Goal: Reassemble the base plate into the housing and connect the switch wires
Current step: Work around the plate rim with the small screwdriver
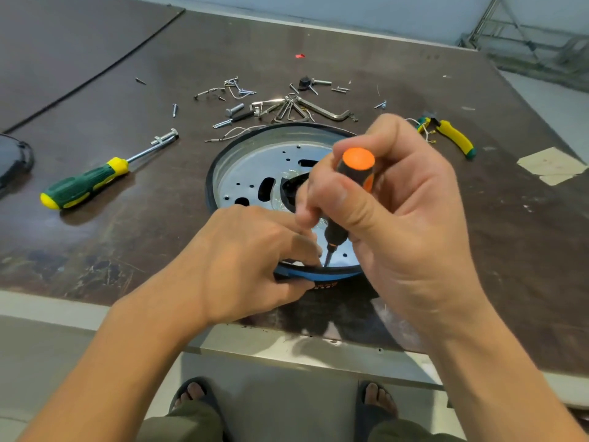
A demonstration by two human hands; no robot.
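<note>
Orange screwdriver [354, 173], perforated plate [251, 173], blue housing [331, 276]

Both hands crowd the near rim of the housing [213, 173]. The left hand [255, 256] grips that edge and the right hand [398, 224] holds the orange-capped screwdriver [357, 164] upright over it, so the near side is blocked. The far left part of the base plate [255, 167] lies uncovered and open from above. Just behind the housing, hex keys [306, 110], loose screws [236, 87] and a white wire [236, 132] clutter the table [127, 250]. A green and yellow screwdriver [86, 183] lies well to the left, with bare tabletop between. Yellow-handled pliers [452, 135] lie beyond the right hand.
</note>
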